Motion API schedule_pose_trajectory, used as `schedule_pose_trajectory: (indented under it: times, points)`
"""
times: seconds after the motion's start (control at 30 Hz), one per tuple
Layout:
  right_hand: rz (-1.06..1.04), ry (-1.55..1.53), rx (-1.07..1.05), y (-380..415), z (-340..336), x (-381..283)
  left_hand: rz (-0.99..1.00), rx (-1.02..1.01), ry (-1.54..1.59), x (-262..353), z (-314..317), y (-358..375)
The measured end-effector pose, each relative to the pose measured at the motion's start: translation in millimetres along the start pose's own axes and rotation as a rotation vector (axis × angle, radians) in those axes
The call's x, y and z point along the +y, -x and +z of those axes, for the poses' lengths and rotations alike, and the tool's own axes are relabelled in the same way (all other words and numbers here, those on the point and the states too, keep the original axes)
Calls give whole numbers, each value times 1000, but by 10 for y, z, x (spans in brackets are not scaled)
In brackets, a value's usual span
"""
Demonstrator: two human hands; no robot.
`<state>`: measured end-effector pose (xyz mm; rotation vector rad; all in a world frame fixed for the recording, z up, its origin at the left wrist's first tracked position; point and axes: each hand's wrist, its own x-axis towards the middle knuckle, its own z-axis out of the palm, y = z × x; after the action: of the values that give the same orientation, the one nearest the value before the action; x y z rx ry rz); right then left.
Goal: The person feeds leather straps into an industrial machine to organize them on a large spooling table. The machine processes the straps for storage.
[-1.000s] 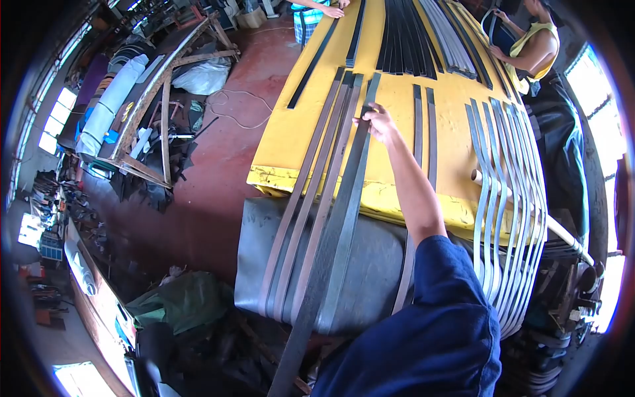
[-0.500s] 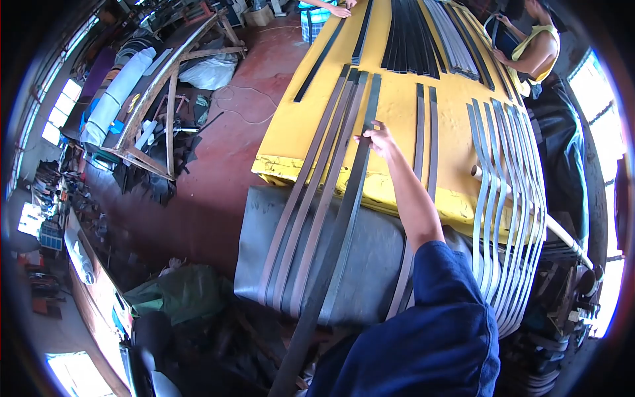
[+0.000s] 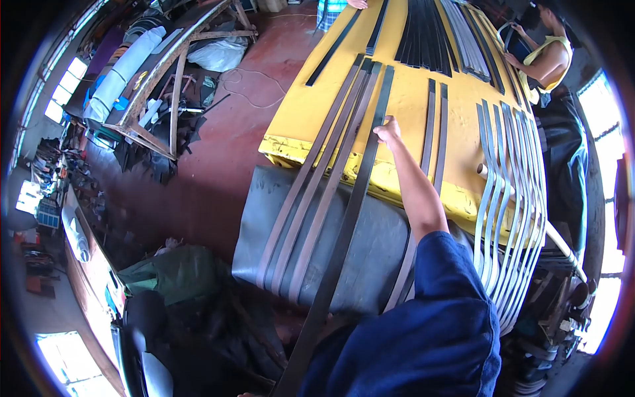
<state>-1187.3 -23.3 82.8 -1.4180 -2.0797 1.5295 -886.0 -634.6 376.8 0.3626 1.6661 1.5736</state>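
My right hand [image 3: 387,130] is closed at the edge of a long dark strip [image 3: 350,221], partway along the yellow-covered table [image 3: 410,99]. The strip runs over the table's front edge and down to the bottom of the view. Just left of it lie several brownish strips [image 3: 315,198], side by side and hanging over a grey sheet [image 3: 254,218]. Two more strips [image 3: 428,126] lie to the right of my hand. Only a sliver of skin shows at the bottom edge near the dark strip's lower end; the fingers of my left hand are hidden.
Several curved grey strips [image 3: 493,218] hang at the right over a pole [image 3: 565,248]. Black strips [image 3: 423,40] lie farther back. A person in yellow [image 3: 549,63] stands at the back right; another person's hand [image 3: 358,4] shows at the top. A wooden frame [image 3: 175,99] stands left.
My right hand has closed more at the strip. The dark strip now lies along the greenish one that showed beside it, covering it. The view has shifted slightly.
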Motion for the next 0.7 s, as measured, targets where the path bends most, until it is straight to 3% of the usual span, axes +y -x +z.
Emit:
schedule_pose_trajectory:
  times: [0.23, 0.4, 0.57, 0.7]
  points:
    - [-132, 349, 97, -133, 75, 156, -37, -22, 35, -45, 51, 2]
    - [-91, 383, 147, 91, 66, 58, -67, -26, 86, -89, 143, -48]
    - [-106, 425, 150, 139, 67, 39, -300, 9, 180, -104, 192, 3]
    - [-150, 459, 145, 106, 105, 80, -204, -58, 29, -258, 153, 51]
